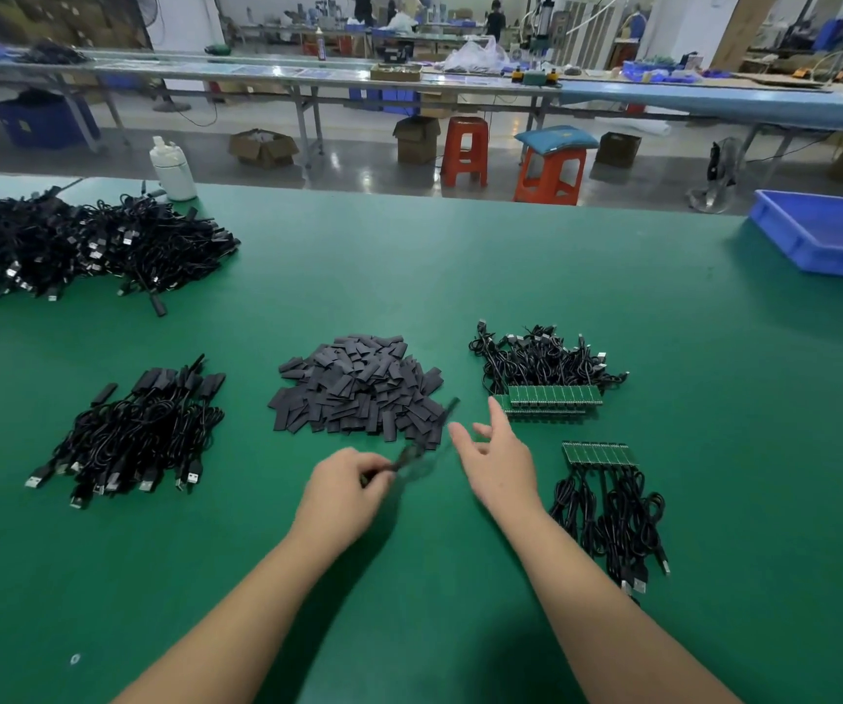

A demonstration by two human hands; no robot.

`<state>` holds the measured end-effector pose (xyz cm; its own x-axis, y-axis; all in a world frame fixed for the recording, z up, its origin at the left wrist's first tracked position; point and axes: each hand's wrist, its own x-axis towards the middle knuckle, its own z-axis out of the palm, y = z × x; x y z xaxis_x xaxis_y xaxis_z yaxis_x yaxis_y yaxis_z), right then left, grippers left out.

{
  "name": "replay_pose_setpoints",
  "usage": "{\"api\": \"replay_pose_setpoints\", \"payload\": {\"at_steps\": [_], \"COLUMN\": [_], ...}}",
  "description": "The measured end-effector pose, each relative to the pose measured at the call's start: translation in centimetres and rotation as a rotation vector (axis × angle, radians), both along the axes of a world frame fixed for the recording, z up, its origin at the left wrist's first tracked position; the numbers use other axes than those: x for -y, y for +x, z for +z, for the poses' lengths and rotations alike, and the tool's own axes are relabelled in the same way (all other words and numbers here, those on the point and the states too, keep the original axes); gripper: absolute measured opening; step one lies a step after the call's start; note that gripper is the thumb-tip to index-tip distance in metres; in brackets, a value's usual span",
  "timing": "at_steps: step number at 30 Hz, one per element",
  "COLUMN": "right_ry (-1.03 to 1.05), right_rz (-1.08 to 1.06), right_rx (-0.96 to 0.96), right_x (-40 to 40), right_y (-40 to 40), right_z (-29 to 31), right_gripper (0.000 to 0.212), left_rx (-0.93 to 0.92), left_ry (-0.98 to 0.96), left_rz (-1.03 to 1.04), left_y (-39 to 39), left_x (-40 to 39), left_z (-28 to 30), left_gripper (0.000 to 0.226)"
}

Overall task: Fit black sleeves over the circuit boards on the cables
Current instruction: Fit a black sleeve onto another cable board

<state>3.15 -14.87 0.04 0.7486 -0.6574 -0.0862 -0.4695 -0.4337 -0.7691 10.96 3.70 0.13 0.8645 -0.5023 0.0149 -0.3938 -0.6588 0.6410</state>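
On the green table (460, 276), the left hand (346, 487) sits at lower centre of the frame with its fingers curled, pinching a thin black cable (422, 447). The cable is motion-blurred; it runs up and right from the fingers toward the sleeve pile, and its far end looks dark and sleeved, though the blur makes that uncertain. The right hand (498, 457) is just right of it, fingers spread and relaxed, holding nothing, with the fingertips pointing toward the upper right.

The sleeves (358, 386) lie in a loose heap at the centre of the frame, just above both hands. To the right of the heap, a bundle of cables (544, 360) has a row of green boards (554, 397) along its near edge, bare and side by side. Lower right, beside the right forearm, a second bundle (612, 515) lies with its own row of bare boards (600, 453) at the top end and its plugs toward the bottom of the frame.

At left centre, a finished pile (130, 434) has black sleeved ends pointing up and silver plugs pointing down-left. A larger heap (79, 246) of black cables fills the upper left of the table, with a white bottle (173, 170) standing at the table's far edge behind it. A blue tray (826, 236) sits at the right edge. Beyond the table stand two orange stools (465, 152) and long benches.
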Motion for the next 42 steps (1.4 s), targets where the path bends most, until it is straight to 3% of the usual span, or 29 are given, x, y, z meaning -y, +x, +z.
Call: {"api": "replay_pose_setpoints", "payload": {"at_steps": [6,11,15,18,21,26,29,34,36,39,42], "right_ry": [-0.4,-0.446,-0.454,-0.461,-0.455,-0.419,-0.37,-0.406,-0.47,-0.618,-0.436], "right_rz": [0.533,0.566,0.583,0.587,0.584,0.558,0.541,0.317,0.184,0.163,0.225], "right_rx": [-0.504,-0.586,-0.606,-0.608,-0.595,-0.545,-0.504,-0.257,-0.222,-0.441,-0.634], "right_x": [0.6,0.5,0.6,0.8,0.9,0.9,0.9,3.6,5.9,10.0,12.7], "right_y": [-1.8,-1.3,-1.1,-1.2,-1.4,-1.7,-2.0,-2.5,-3.1,-4.5,-5.7], "right_z": [-2.2,-1.8,-1.7,-1.7,-1.8,-2.1,-2.0,0.2,1.3,2.2,2.4], "right_gripper": [0.084,0.086,0.086,0.086,0.085,0.084,0.079,0.03,0.028,0.04,0.044], "left_rx": [0.107,0.246,0.152,0.292,0.457,0.358,0.308,0.246,0.268,0.234,0.267], "left_ry": [0.073,0.157,0.414,0.572,0.386,-0.008,-0.129,-0.118,-0.08,-0.105,-0.068], "left_rz": [0.34,0.506,0.546,0.542,0.466,0.175,0.016,-0.121,-0.147,-0.104,-0.127], "left_y": [9.0,14.0,15.3,14.9,13.4,7.2,2.2,-3.4,-3.8,-3.6,-3.6], "left_x": [-6.2,-11.5,-13.4,-12.4,-9.3,-1.5,2.6,5.4,5.4,5.2,5.3], "left_z": [2.5,2.5,1.7,1.8,1.8,0.4,-1.5,-5.4,-6.1,-6.3,-6.1], "left_gripper": [0.022,0.027,0.029,0.032,0.03,0.031,0.032,0.031,0.029,0.028,0.027]}}
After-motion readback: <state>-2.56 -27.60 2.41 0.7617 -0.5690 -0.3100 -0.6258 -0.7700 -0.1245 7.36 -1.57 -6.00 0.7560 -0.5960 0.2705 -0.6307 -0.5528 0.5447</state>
